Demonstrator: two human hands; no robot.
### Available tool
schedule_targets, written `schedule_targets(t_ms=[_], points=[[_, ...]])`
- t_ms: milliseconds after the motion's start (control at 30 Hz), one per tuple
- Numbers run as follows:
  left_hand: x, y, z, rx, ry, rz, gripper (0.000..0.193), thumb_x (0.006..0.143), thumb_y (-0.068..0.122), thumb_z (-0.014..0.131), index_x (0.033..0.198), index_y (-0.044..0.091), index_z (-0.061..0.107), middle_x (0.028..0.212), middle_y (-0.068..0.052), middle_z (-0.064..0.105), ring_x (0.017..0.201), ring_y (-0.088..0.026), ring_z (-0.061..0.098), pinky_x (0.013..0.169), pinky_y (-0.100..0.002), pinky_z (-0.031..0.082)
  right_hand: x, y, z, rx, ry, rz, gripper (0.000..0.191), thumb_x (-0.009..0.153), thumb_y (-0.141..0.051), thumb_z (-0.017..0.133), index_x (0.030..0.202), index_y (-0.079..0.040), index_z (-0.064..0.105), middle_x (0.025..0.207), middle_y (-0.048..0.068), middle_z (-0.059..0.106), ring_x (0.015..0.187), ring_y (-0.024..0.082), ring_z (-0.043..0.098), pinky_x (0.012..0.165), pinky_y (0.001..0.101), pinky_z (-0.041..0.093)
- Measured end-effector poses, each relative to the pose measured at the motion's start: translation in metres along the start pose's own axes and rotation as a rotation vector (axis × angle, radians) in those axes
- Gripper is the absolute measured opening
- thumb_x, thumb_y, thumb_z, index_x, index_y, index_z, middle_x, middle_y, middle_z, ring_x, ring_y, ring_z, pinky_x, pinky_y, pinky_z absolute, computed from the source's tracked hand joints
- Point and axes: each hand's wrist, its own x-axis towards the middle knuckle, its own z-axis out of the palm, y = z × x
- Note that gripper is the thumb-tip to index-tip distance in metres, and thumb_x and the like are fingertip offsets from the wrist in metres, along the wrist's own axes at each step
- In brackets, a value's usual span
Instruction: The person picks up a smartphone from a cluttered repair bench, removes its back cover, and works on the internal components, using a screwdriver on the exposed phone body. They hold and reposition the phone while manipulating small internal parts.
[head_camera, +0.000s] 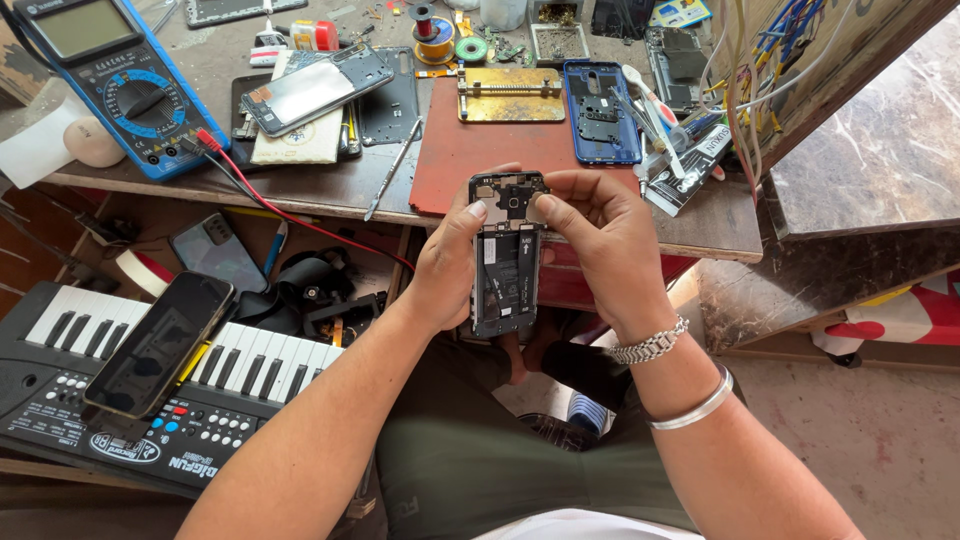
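Below the cluttered repair bench (560, 215), left hand (445, 265) and right hand (600, 235) both pinch an opened phone chassis (506, 255) — best kept level, thumbs light on its upper board.

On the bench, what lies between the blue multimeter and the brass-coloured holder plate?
In the head view, between the multimeter and the holder plate lie an opened phone on a notepad and a dark back cover.
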Motion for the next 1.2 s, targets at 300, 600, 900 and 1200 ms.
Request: schedule_targets(t_ms=[300,600,900,1200], points=[[0.0011,-0.0042,-0.0043,-0.035,-0.066,-0.027,0.057,0.107,0.028,0.043,0.157,0.005,0.031,0.138,-0.015,0.058,0.114,-0.024,0.067,0.1,-0.047,0.06,0.0002,0.0023,0.0018,-0.064,0.041,-0.031,0.027,0.087,-0.007,0.081,0.108,0.001,0.065,0.092,0.006,0.074,0.079,0.009,0.071,0.058,0.0228,0.061],[0.0015,-0.0034,-0.0057,-0.009,-0.076,-0.006,0.054,0.106,0.021,0.042,0.156,0.003,0.033,0.139,-0.017,0.057,0.115,-0.024,0.068,0.099,-0.045,0.061,0.0022,0.0046,0.0013,-0.1,0.046,-0.072,0.028,0.086,-0.005,0.083,0.106,0.003,0.065,0.091,0.007,0.074,0.078,0.009,0.071,0.062,0.0231,0.062],[0.0012,-0.0081,-0.0047,0.093,-0.008,0.009,0.046,0.109,0.013,0.04,0.153,0.003,0.036,0.136,-0.014,0.059,0.111,-0.02,0.067,0.094,-0.038,0.061,0.0021,0.0099,0.0021,-0.143,0.045,-0.165,0.028,0.087,-0.005,0.083,0.109,0.002,0.066,0.093,0.005,0.074,0.081,0.008,0.07,0.071,0.0211,0.061],[0.0001,-0.0057,-0.0077,0.109,-0.014,0.025,0.046,0.108,0.012,0.041,0.152,0.002,0.039,0.134,-0.015,0.062,0.112,-0.019,0.067,0.094,-0.035,0.06,-0.0006,0.0091,0.0049,-0.182,0.051,-0.191,0.027,0.089,-0.004,0.084,0.108,0.0,0.065,0.091,0.004,0.071,0.079,0.006,0.068,0.069,0.02,0.06]])
